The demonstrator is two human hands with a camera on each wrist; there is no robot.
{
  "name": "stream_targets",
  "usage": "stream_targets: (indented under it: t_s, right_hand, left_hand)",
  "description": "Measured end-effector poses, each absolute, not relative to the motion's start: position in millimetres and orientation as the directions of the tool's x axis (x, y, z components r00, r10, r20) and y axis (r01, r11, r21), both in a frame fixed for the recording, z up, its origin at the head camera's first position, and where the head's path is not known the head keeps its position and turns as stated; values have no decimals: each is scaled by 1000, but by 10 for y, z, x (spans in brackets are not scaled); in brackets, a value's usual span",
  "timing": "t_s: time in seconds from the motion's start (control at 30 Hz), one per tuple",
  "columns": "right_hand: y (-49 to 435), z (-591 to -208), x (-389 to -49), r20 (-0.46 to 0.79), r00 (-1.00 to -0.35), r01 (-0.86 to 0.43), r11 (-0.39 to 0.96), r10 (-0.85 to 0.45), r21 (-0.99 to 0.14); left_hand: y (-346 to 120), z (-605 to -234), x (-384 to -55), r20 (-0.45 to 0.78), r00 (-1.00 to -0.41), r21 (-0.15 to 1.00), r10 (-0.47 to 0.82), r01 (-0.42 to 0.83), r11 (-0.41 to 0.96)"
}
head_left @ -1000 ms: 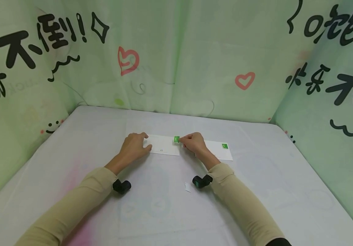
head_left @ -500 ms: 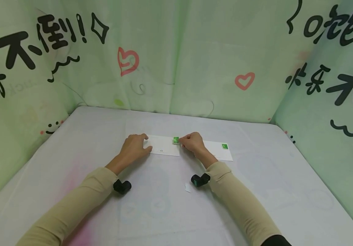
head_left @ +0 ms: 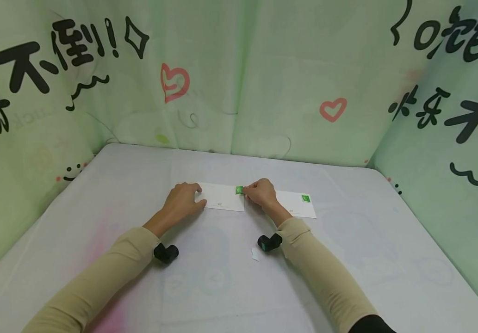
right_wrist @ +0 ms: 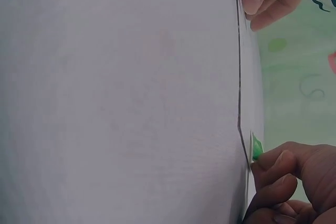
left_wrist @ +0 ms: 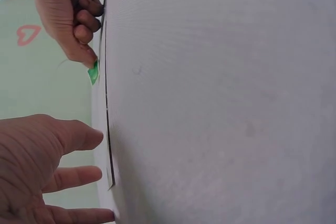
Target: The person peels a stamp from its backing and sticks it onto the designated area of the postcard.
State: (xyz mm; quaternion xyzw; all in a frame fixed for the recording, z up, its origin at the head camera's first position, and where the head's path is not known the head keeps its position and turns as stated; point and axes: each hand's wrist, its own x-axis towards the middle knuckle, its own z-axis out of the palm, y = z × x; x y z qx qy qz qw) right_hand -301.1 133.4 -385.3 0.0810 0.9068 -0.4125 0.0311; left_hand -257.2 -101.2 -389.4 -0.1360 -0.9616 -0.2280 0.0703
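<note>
In the head view my right hand (head_left: 262, 193) pinches a small green stamp (head_left: 239, 190) by its right side, at the upper right corner of a white envelope (head_left: 223, 197). The right wrist view shows the stamp (right_wrist: 256, 148) slightly bent and tilted up from the envelope, between thumb and finger. My left hand (head_left: 182, 202) rests at the left end of this envelope, thumb and fingers spread and fairly straight. A second white envelope (head_left: 293, 207) lies to the right, partly behind my right hand, with a green stamp (head_left: 306, 198) in its upper right corner.
A small white paper scrap (head_left: 255, 254) lies on the white tabletop (head_left: 209, 286), near the right wrist's black camera (head_left: 269, 243). Green printed curtains (head_left: 280, 83) stand along the back and both sides of the table.
The stamp in my right hand has come slightly lower at the envelope's corner. My right wrist and forearm have shifted a little to the left. The left hand stays in place.
</note>
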Motion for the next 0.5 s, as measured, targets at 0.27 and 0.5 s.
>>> stream_targets:
  t_s: [0.27,0.5]
  right_hand:
    - [1342,-3877,-3019,-84,-991,130,662,100,-738]
    - [1337,-3887,-3007,-68,-994,109,675,87,-730]
  left_hand:
    - [-1015,-3893,-2553,178,-956,410,235,288,865]
    - [-1014,-3898,-2537,176,-956,413,233,286,865]
